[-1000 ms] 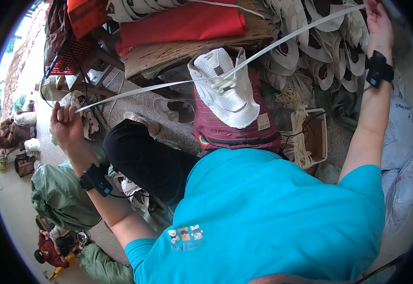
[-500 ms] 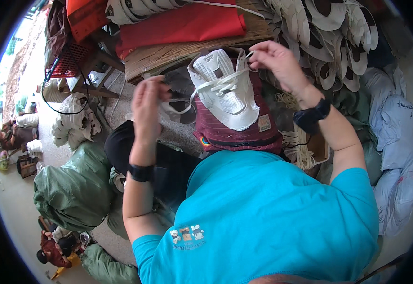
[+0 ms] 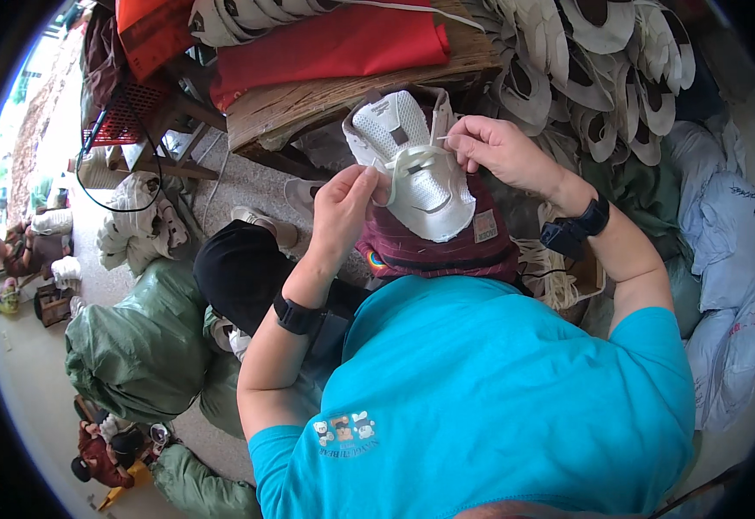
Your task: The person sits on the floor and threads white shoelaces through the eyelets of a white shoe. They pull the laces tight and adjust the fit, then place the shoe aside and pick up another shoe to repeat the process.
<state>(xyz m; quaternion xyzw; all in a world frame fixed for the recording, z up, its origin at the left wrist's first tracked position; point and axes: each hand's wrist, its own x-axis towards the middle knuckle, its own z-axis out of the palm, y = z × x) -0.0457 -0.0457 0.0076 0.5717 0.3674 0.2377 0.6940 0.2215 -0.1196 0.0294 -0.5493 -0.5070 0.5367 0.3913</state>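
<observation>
One white shoe upper [image 3: 412, 164], perforated, resting tongue-up on one maroon cloth-covered lap pad [image 3: 446, 246], centre of view, just in front of one wooden counter [image 3: 343, 104]. One white lace [image 3: 416, 160] threaded across upper's middle. Left hand [image 3: 347, 203] closed, thumb and fingers pinching lace at upper's left edge. Right hand [image 3: 498, 151] closed, fingertips pinching lace tip at upper's top right edge, just above pad. Two hands near each other, apart, one on each side of upper. Two black wrist bands: one on left wrist [image 3: 295, 316], one on right wrist [image 3: 581, 227]. One turquoise shirt [image 3: 498, 398] filling lower centre, small print on left sleeve. One red fabric sheet [image 3: 334, 43] lying on counter, a few white uppers stacked on top of it, exact count cannot tell. Large heap of white uppers [image 3: 594, 78] upper right, too many and overlapping to count. One red plastic basket [image 3: 131, 112] upper left, one black cable [image 3: 126, 164] looping below it. One pile of white uppers [image 3: 139, 221] on floor at left. One big green sack [image 3: 139, 337] lower left, a second green sack [image 3: 200, 484] at bottom edge. Pale blue-white sacks [image 3: 728, 285] at right, at least two. One black-clad knee [image 3: 239, 268] left of pad. One loose bunch of white laces [image 3: 555, 277] in a box right of pad, count cannot tell.
</observation>
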